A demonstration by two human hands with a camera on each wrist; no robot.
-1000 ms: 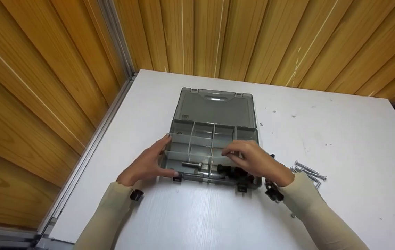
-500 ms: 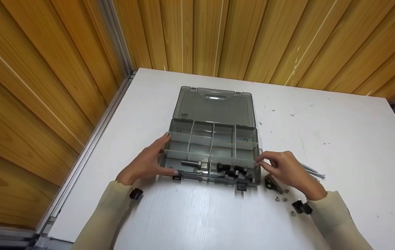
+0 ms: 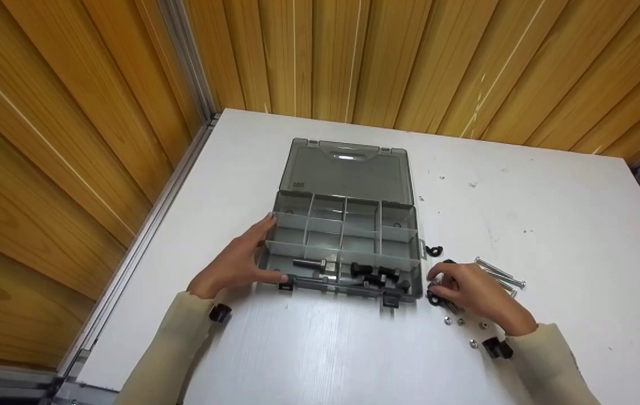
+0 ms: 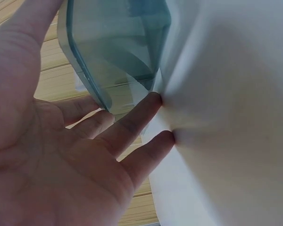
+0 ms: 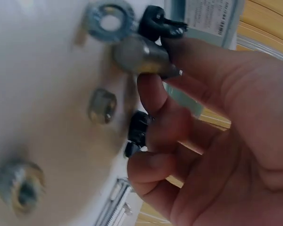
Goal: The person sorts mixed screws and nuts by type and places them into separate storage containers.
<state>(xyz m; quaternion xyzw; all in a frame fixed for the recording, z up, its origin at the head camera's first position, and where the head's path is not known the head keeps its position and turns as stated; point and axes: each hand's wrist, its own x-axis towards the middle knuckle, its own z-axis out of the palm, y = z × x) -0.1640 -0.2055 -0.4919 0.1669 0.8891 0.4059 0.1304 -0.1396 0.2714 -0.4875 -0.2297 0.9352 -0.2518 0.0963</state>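
Observation:
A grey compartment box [image 3: 343, 216] stands with its lid [image 3: 348, 166] swung back. My left hand [image 3: 235, 261] rests at its front left corner, thumb along the front edge; in the left wrist view the extended fingers touch the table beside the clear wall [image 4: 118, 61]. Black bolts [image 3: 376, 279] lie in the front right compartment, a silver bolt [image 3: 309, 264] in the front left one. To the right of the box, my right hand [image 3: 474, 289] pinches a blurred silver metal cylinder [image 5: 140, 55] between thumb and index finger, close above the table. A black fastener [image 5: 162, 23] and a metal ring [image 5: 111, 21] are beside it.
Several silver nuts [image 3: 473, 343] are scattered in front of the right hand. Long silver screws [image 3: 501, 273] lie behind it. A curved black piece [image 3: 434, 251] sits against the box's right side. Wooden panels [image 3: 353, 62] rise behind the white table [image 3: 550, 225].
My right hand has moved from above the compartments out to the right, down among the loose hardware. The black bolts it covered now show. The left hand holds its place.

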